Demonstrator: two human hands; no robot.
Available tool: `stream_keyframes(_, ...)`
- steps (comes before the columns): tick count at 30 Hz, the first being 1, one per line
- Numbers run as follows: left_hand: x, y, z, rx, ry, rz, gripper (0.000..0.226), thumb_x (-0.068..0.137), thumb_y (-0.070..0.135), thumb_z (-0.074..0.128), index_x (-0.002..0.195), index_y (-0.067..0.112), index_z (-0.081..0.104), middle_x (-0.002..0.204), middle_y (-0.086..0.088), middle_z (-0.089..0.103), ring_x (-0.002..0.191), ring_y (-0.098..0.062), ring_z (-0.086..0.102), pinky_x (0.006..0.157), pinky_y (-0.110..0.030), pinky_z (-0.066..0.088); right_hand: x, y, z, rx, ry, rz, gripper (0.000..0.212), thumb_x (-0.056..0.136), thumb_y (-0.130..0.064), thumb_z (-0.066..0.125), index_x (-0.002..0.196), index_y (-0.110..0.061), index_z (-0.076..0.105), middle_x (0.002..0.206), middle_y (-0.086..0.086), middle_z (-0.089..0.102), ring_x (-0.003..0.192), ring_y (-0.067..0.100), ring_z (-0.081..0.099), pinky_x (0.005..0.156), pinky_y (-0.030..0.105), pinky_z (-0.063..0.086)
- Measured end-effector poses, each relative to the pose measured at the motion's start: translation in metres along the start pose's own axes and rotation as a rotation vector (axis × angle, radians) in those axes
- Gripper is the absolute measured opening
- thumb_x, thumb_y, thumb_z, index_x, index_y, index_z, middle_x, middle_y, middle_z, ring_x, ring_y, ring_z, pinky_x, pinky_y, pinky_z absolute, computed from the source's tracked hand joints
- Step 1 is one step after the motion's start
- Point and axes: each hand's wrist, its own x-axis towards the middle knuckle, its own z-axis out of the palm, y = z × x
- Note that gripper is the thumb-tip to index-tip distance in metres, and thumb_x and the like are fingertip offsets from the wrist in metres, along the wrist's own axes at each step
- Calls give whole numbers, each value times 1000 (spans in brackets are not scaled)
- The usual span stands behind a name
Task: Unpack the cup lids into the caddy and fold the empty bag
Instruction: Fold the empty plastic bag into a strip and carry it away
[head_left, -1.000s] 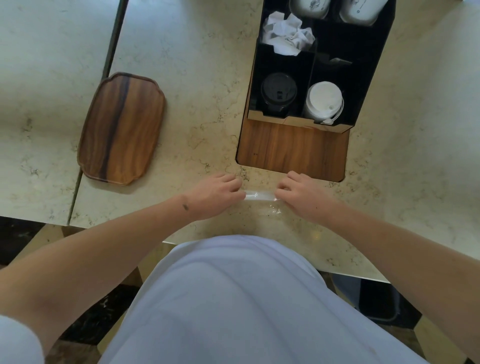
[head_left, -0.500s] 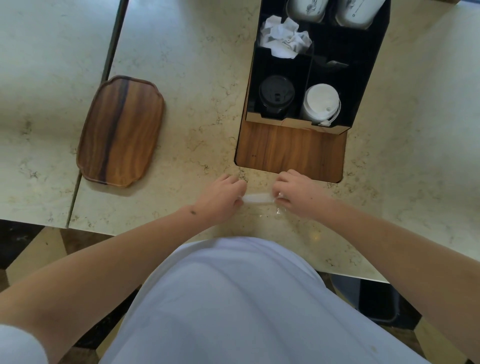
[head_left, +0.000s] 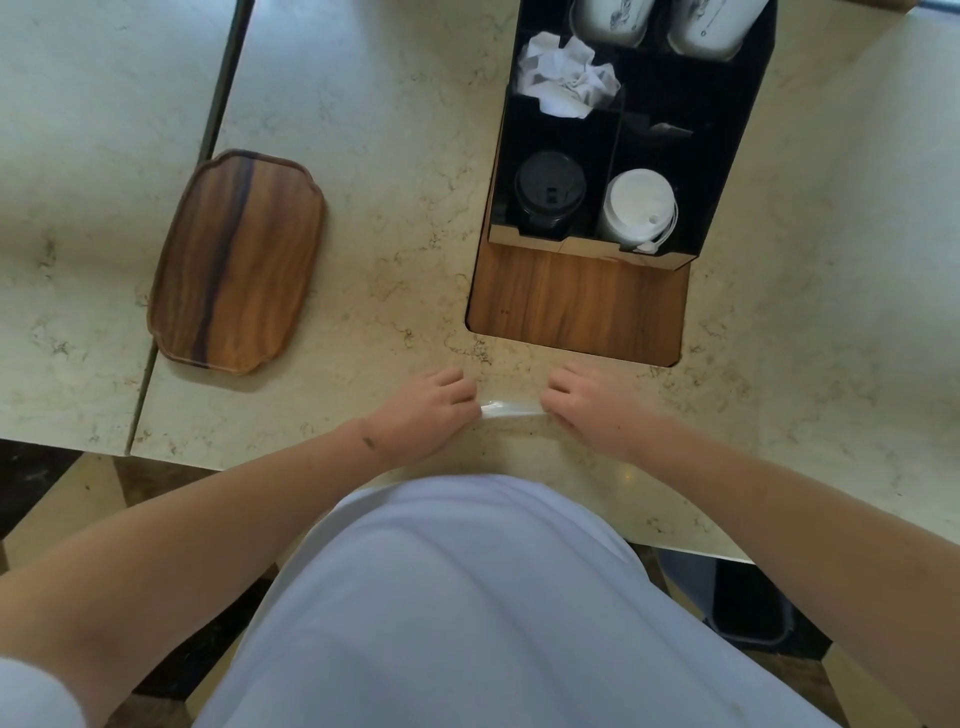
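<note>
Two hands at the near edge of the marble counter (head_left: 395, 130), close in front of the body. Left hand (head_left: 423, 410) with fingers curled, pinching one end of the clear bag (head_left: 511, 406); right hand (head_left: 592, 408) likewise curled, pinching the other end. One bag only, empty, folded or rolled into a narrow flat strip, stretched between the two hands and lying on or just above the counter; cannot tell which. Only the short middle stretch showing, glossy, the ends hidden under the fingers.

Just beyond the hands, one black caddy (head_left: 727, 171) with a wooden front panel, set in a cut-out of the counter. Two near compartments filled: one stack of black lids (head_left: 549, 189) at the left, one stack of white lids (head_left: 640, 205) at the right, side by side with a divider between. Number of lids in each stack not countable from above. Behind the black stack, one compartment holding crumpled white paper (head_left: 566, 78). At the far end, two white cups (head_left: 660, 21) next to each other, cut off by the frame edge.

Well to the left, one wooden tray (head_left: 236, 260), oblong, lying flat beside the seam where two counter slabs meet, apart from hands and caddy
</note>
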Motion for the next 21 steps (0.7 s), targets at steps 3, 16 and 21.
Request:
stream_keyframes(3, -7, -2, 2, 61, -9, 64, 11, 90, 5, 63, 97, 6, 73, 89, -10, 65, 77, -30, 59, 67, -41, 52, -10, -1, 10, -37, 66, -22, 7, 89, -4, 62, 87, -9, 68, 91, 8, 64, 79, 27, 58, 62, 37, 48)
stream_keyframes(16, 22, 15, 5, -122, -102, -404, 15, 91, 17, 68, 102, 6, 64, 100, -10, 66, 96, -31, 55, 80, -42, 46, 9, -18, 8, 166, 54, 264, 29, 92, -45, 66, 104, -18, 67, 102, 0, 62, 91, 19, 55, 72, 30, 39)
stream_keyframes(21, 21, 20, 5, -332, -128, -465, 7, 97, 14, 62, 98, 8, 63, 97, -10, 62, 94, -29, 55, 72, -36, 41, 41, -36, 5, 189, -112, 258, 26, 99, -43, 56, 115, -24, 65, 110, -1, 63, 106, 22, 54, 84, 39, 40)
